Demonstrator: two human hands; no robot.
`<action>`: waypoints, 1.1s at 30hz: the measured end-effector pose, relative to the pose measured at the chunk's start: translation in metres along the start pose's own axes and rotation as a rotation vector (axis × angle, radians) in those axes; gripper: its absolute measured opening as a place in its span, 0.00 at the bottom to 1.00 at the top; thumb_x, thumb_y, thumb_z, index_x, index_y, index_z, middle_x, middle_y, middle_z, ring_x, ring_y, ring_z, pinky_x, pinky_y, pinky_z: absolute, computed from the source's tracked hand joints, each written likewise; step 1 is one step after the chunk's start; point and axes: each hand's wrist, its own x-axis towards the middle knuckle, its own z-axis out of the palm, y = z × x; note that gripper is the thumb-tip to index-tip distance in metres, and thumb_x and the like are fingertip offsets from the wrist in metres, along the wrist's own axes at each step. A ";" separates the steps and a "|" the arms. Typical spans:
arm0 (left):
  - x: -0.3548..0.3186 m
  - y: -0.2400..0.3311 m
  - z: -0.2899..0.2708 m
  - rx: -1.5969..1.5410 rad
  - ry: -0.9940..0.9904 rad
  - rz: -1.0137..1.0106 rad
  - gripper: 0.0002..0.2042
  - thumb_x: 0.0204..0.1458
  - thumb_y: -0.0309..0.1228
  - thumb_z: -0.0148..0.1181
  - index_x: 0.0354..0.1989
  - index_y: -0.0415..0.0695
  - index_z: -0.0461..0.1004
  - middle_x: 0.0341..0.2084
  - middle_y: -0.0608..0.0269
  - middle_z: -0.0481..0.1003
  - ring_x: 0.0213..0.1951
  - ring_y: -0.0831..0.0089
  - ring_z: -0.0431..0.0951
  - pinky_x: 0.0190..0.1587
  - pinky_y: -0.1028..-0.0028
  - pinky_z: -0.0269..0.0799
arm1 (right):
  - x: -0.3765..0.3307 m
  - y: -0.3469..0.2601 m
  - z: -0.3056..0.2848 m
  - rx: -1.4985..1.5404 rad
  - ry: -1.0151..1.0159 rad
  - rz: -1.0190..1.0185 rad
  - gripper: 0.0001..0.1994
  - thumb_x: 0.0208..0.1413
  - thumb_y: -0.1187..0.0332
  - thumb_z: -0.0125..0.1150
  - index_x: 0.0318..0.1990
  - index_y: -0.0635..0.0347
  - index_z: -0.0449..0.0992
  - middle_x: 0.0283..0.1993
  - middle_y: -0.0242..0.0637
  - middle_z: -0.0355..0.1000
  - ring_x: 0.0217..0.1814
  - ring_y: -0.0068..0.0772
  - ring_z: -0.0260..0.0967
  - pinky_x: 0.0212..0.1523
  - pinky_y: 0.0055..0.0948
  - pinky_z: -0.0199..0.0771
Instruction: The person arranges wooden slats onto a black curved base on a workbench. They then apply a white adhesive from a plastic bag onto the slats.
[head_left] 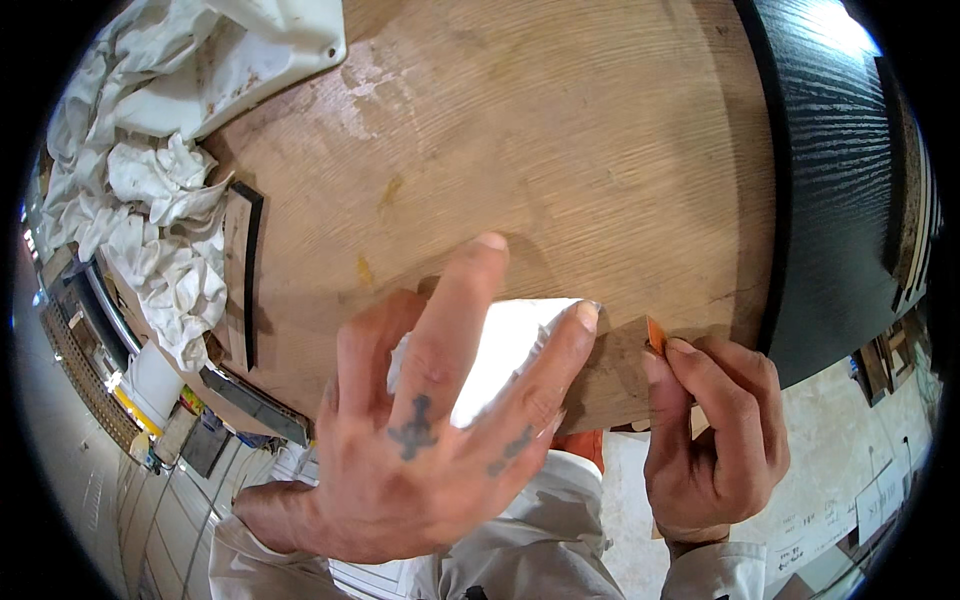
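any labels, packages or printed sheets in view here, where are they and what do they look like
Printed paper sheets: on the floor at lower right, beside the right hand; pale rectangles with dark print.
Small packages: lower left, below the wooden panel's edge; colourful, too small to tell more.
White bucket: lower left, yellow band at its base.

light: bright, from upper right | glare: white paper [510, 345] blown out | edges: fisheye bend, black vignette | focus: sharp
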 end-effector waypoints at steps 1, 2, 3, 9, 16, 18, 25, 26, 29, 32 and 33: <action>0.000 0.000 0.000 0.003 -0.008 -0.001 0.35 0.32 0.35 0.70 0.58 0.55 0.75 0.58 0.37 0.61 0.51 0.53 0.67 0.46 0.60 0.68 | 0.000 0.000 0.001 0.010 0.001 -0.001 0.08 0.47 0.78 0.71 0.36 0.65 0.79 0.33 0.43 0.76 0.33 0.33 0.75 0.28 0.24 0.72; 0.000 0.001 -0.003 0.010 -0.025 -0.001 0.35 0.32 0.35 0.70 0.58 0.55 0.75 0.58 0.38 0.61 0.51 0.54 0.67 0.46 0.60 0.68 | 0.000 -0.001 0.001 0.021 0.001 -0.001 0.09 0.47 0.78 0.71 0.37 0.64 0.79 0.33 0.43 0.76 0.33 0.34 0.75 0.29 0.25 0.72; 0.000 -0.001 -0.003 0.014 -0.025 0.008 0.35 0.32 0.35 0.70 0.58 0.55 0.75 0.58 0.38 0.61 0.50 0.54 0.67 0.46 0.60 0.68 | 0.000 -0.001 0.003 0.027 0.002 0.001 0.10 0.47 0.78 0.71 0.38 0.64 0.79 0.34 0.44 0.76 0.34 0.35 0.75 0.29 0.25 0.72; 0.004 -0.001 -0.001 0.029 0.009 0.043 0.33 0.33 0.34 0.66 0.57 0.53 0.75 0.59 0.40 0.60 0.51 0.55 0.67 0.47 0.61 0.67 | 0.000 -0.004 0.012 0.146 0.009 -0.129 0.15 0.47 0.81 0.69 0.43 0.63 0.75 0.37 0.44 0.74 0.35 0.37 0.72 0.31 0.30 0.71; 0.004 -0.003 -0.001 0.069 -0.003 0.058 0.30 0.34 0.34 0.64 0.54 0.51 0.77 0.59 0.40 0.59 0.53 0.54 0.66 0.48 0.61 0.67 | 0.001 0.000 0.021 0.143 -0.019 -0.165 0.16 0.48 0.80 0.69 0.45 0.60 0.75 0.40 0.39 0.71 0.33 0.32 0.69 0.28 0.29 0.67; 0.003 -0.003 0.001 0.061 0.010 0.053 0.29 0.34 0.33 0.64 0.54 0.51 0.77 0.60 0.40 0.59 0.53 0.54 0.66 0.48 0.60 0.67 | 0.002 -0.001 0.018 0.138 -0.042 -0.158 0.16 0.48 0.79 0.69 0.45 0.60 0.76 0.40 0.39 0.71 0.33 0.31 0.68 0.29 0.28 0.67; 0.004 -0.003 0.000 0.071 0.006 0.057 0.29 0.34 0.34 0.66 0.53 0.51 0.77 0.60 0.39 0.58 0.53 0.53 0.66 0.48 0.61 0.67 | 0.004 0.001 0.016 0.124 -0.064 -0.171 0.17 0.47 0.79 0.71 0.46 0.62 0.76 0.39 0.39 0.71 0.33 0.32 0.68 0.27 0.26 0.68; 0.005 -0.002 -0.001 0.070 0.001 0.055 0.29 0.34 0.34 0.66 0.53 0.51 0.77 0.60 0.39 0.58 0.53 0.52 0.66 0.48 0.61 0.67 | 0.004 0.002 0.016 0.129 -0.057 -0.177 0.17 0.46 0.79 0.71 0.46 0.62 0.76 0.39 0.39 0.71 0.33 0.32 0.68 0.27 0.26 0.68; 0.003 -0.002 -0.002 0.074 -0.012 0.047 0.29 0.34 0.35 0.66 0.53 0.52 0.77 0.60 0.38 0.58 0.53 0.52 0.66 0.48 0.60 0.67 | 0.004 0.003 0.022 0.128 -0.024 -0.204 0.18 0.45 0.80 0.71 0.45 0.62 0.76 0.38 0.40 0.71 0.32 0.32 0.67 0.25 0.26 0.67; 0.005 -0.003 -0.002 0.060 -0.025 0.057 0.29 0.35 0.35 0.66 0.53 0.52 0.77 0.60 0.38 0.58 0.53 0.51 0.66 0.48 0.60 0.67 | 0.005 0.002 0.024 0.099 0.001 -0.191 0.19 0.43 0.81 0.71 0.45 0.63 0.76 0.37 0.40 0.71 0.31 0.31 0.66 0.24 0.26 0.65; 0.005 -0.003 -0.002 0.055 -0.026 0.057 0.29 0.34 0.35 0.66 0.53 0.52 0.77 0.60 0.38 0.58 0.53 0.51 0.66 0.48 0.60 0.68 | 0.004 0.001 0.020 0.120 -0.022 -0.175 0.19 0.42 0.82 0.71 0.45 0.63 0.76 0.37 0.40 0.71 0.31 0.31 0.66 0.23 0.25 0.64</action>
